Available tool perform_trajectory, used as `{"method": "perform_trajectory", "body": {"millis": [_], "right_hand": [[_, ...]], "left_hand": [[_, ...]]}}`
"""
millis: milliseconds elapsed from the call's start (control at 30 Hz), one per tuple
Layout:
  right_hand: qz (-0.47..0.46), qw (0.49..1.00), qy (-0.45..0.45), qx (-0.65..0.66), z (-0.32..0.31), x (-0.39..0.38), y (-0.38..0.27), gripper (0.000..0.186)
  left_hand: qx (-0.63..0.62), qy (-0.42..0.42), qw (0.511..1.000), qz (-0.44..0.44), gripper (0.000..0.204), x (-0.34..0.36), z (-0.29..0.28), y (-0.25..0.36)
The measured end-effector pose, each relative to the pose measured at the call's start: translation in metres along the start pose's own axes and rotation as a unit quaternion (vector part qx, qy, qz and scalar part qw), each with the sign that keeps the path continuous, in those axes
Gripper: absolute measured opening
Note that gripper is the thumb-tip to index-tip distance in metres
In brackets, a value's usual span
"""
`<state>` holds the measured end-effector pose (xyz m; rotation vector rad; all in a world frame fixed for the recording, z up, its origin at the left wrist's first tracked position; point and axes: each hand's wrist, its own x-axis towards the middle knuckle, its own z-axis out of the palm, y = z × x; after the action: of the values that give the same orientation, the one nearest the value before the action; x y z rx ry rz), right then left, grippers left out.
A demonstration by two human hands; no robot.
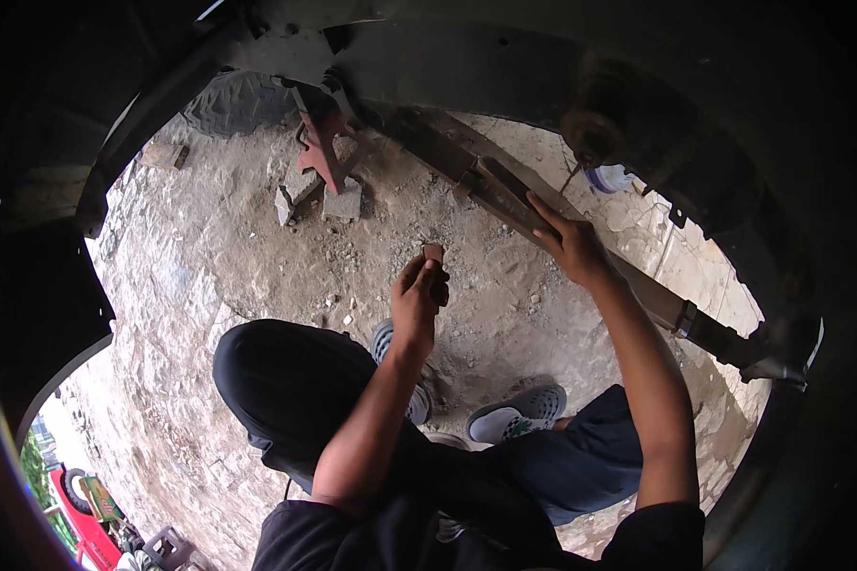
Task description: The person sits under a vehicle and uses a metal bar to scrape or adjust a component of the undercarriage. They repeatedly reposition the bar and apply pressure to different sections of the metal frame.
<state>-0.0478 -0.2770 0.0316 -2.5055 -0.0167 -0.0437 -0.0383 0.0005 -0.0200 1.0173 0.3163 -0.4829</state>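
Fingers of the left hand (414, 306): pinching a small reddish-brown piece (433, 252) near its lower end, so its far end stands clear of the fingertips.
Right hand (581, 255): against the long metal shaft (649, 295), fingers pointing up along it; from this angle I cannot fairly tell whether they grip or merely rest.
Small piece: held above the gritty ground (257, 262), ahead of the shoes (519, 416) and well apart from the shaft.
Pinch: best kept firm yet light, with the thumb opposing the fingers, so the piece can be turned without slipping.
Shaft: a broad, relaxed contact should steady the right arm better than fingertips alone.
Slim bar (505, 179): lies alongside the shaft near the right fingertips; wise to keep them out of any gap there.
Pebbles: a dropped piece could be hard to spot among them.
Red stand (324, 162): beyond the hands, concrete blocks (343, 202) by its foot; better not knocked.
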Motion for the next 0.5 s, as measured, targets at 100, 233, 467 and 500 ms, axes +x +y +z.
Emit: {"method": "perform_trajectory", "body": {"millis": [100, 233, 467, 500], "right_hand": [[0.029, 0.999, -0.04, -0.009, 0.003, 0.03, -0.025, 0.062], [-0.033, 0.997, 0.01, -0.068, 0.021, 0.073, -0.032, 0.06], [0.014, 0.998, -0.041, -0.035, -0.012, -0.001, 0.002, 0.062], [0.037, 0.997, -0.048, -0.042, -0.02, -0.017, 0.006, 0.062]], "left_hand": [[-0.002, 0.006, 1.0, 0.001, 0.03, 0.005, -0.004, -0.001], [-0.006, 0.0, 1.0, 0.001, 0.027, 0.006, 0.004, -0.004], [0.007, 0.001, 1.0, 0.013, 0.026, 0.002, 0.004, -0.001], [0.003, 0.009, 1.0, 0.005, 0.027, 0.0, 0.003, -0.001]]}}
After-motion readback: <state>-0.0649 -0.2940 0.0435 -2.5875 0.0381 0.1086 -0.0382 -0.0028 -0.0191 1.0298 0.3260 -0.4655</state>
